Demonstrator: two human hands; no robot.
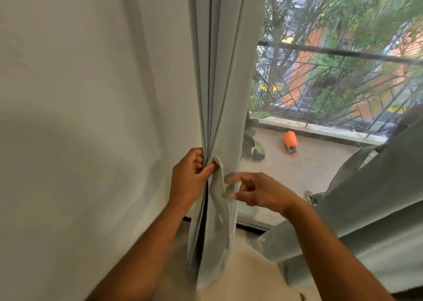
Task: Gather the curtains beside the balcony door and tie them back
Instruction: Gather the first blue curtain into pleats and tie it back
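Reaching up from the bottom of the view, your two bare forearms frame the gathered curtain (219, 108), which hangs in tight vertical folds between the white wall (91, 117) on the left and the glass of the balcony door on the right. Your left hand (191, 178) is closed on the bunched folds at their left edge, thumb pressed across the front and fingers curled behind, so the cloth narrows to a waist right there. A tie-back strip (220, 179) of the same pale grey-green fabric comes out from under that thumb and runs down the front of the bundle. Your right hand (256, 192) sits just to the right of the bundle at about the same height, loosely part-open, forefinger and thumb stretched toward the strip; the fingertips are blurred, and you cannot tell whether they pinch the strip's lower end or only touch it. Below your hands the curtain widens again and falls to the pale floor. A second curtain panel (370, 197) slants across the lower right, well apart from the gathered one. Beyond the glass lies the tiled balcony floor, with an orange spray bottle (290, 140) on its side, then the dark metal railing (338, 76) and trees past it.
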